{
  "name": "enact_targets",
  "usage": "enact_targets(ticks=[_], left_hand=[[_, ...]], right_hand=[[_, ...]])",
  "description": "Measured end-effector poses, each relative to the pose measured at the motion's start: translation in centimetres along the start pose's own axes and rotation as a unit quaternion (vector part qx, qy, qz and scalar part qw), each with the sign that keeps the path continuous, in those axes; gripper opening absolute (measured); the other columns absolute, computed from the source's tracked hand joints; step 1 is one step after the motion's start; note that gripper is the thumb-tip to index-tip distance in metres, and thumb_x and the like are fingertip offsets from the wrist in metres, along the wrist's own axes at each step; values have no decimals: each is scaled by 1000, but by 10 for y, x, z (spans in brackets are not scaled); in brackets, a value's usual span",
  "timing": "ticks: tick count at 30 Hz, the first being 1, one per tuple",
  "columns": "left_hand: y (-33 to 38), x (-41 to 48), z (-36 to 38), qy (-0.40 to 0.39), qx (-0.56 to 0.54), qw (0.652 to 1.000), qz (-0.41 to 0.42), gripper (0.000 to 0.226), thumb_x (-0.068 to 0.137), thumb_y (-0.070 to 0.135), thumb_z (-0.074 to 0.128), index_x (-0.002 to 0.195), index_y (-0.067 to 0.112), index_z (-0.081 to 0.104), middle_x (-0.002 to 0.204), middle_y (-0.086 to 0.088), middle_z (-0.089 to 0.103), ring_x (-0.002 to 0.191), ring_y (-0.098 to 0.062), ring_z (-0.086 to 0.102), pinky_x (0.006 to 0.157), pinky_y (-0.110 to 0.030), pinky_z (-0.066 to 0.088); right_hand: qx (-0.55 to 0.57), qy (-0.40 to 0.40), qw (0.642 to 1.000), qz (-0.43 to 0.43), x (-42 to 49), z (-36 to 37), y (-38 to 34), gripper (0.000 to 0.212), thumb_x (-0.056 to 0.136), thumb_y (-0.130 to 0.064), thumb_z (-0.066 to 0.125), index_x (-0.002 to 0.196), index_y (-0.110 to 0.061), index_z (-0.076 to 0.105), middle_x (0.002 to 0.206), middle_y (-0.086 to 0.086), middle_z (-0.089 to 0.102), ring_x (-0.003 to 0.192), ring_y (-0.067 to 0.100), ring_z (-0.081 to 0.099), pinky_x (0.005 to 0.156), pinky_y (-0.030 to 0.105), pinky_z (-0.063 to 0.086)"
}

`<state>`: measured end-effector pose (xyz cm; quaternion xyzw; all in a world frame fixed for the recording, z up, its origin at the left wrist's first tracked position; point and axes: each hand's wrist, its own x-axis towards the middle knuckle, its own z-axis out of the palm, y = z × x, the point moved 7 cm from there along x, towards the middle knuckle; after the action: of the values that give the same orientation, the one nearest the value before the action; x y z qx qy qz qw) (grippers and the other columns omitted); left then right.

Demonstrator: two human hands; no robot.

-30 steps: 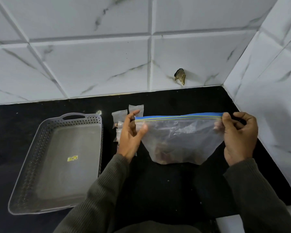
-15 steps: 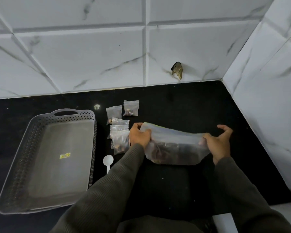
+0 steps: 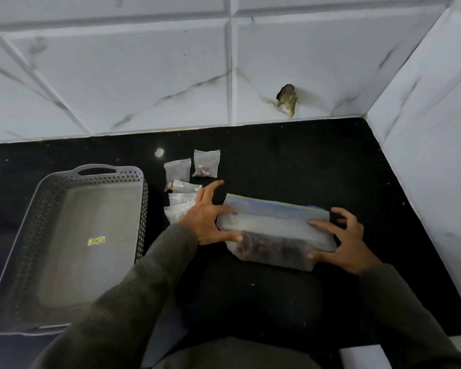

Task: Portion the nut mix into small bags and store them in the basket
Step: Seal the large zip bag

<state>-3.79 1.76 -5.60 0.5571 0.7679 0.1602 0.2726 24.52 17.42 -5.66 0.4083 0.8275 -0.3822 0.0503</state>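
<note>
While the large zip bag (image 3: 274, 227) lies flat between both hands, step in hand: it looks like settling and flattening the supply bag on the counter (image 3: 304, 161) before the portions are stored.
Doing it well: press with flat fingertips from the nut end toward the blue zip strip, so that air leaves and the nut mix (image 3: 264, 246) stays low. Run a finger along the strip to check the seal, which I cannot confirm from here.
Care: keep the bag from sliding toward the left hand's outer side, where it could push into the small bags.
Left hand (image 3: 205, 222): fingers spread wide and nearly straight. The forefinger and thumb lie on the bag's left end and the other fingers reach past it. It touches the bag and does not clasp it.
Right hand (image 3: 349, 243): spread too, fingers bent a little. The forefinger and thumb press the bag's right end and nothing is pinched.
Small bags (image 3: 181, 198): just beyond the left hand's fingertips, the nearest partly hidden under that hand. Some show nuts inside.
Basket (image 3: 64, 179): well out past the left forearm, with no bag visible in it.
Progress: portions filled, storing not yet begun, by my reading.
</note>
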Motion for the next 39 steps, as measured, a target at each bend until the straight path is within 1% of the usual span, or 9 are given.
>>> enact_targets(ticks=[3,6,10,16,23,28,31,35,39], left_hand=[[0,5,5,-13,12,1000,21,51,81,56,71,114,17,74,159,-9,29,146,-27,26,113,-47,40],[13,9,7,6,-41,999,-5,31,98,29,62,121,9,68,135,-11,60,129,-22,53,110,-37,42],[19,3,11,47,-168,981,-84,28,103,38,50,84,19,54,82,-6,64,81,-22,63,74,-35,49],[30,-11,12,87,-219,963,-129,28,105,46,39,84,30,48,88,-2,63,83,-16,62,68,-25,47],[28,-55,-12,219,-257,932,-129,28,104,49,40,80,35,46,78,1,61,74,-14,60,67,-31,49],[-1,-96,-48,296,-266,905,-149,28,101,54,41,87,34,54,81,5,64,77,-13,64,72,-37,54],[-28,-120,-75,337,-244,895,-159,28,104,46,43,82,31,50,72,8,56,67,-7,53,62,-23,45],[-80,-152,-111,367,-233,882,-179,41,103,50,40,91,13,53,79,-4,63,73,-21,61,67,-37,52],[-132,-182,-148,388,-226,870,-206,34,105,43,42,82,18,50,78,2,59,77,-21,56,71,-36,45]], right_hand=[[62,47,997,-24,7,3,1,29,80,-42,72,107,-39,64,145,-15,28,130,9,27,104,29,30],[196,84,976,34,9,5,2,22,94,-32,58,113,-25,65,128,-8,58,117,7,53,93,22,43],[292,172,934,110,-1,8,-3,22,99,-38,48,89,-24,61,90,-4,62,86,7,58,70,20,42],[281,240,919,138,-9,7,-14,33,102,-41,38,107,-17,59,96,-1,56,94,15,54,83,30,40],[282,221,927,115,-24,-5,-56,31,99,-52,36,100,-26,52,87,-6,53,88,15,54,81,37,45],[355,173,915,83,-21,9,-101,51,87,-67,48,109,-24,65,106,-1,67,95,15,64,83,36,52],[400,103,908,64,-14,32,-138,58,78,-76,51,109,-30,68,108,-5,71,101,16,68,92,46,52],[458,30,888,40,-13,67,-205,45,87,-67,47,110,-33,66,106,-8,73,100,14,68,85,43,54],[497,-26,868,0,-12,100,-278,42,88,-59,52,116,-30,63,105,-8,74,96,12,70,78,39,55]])
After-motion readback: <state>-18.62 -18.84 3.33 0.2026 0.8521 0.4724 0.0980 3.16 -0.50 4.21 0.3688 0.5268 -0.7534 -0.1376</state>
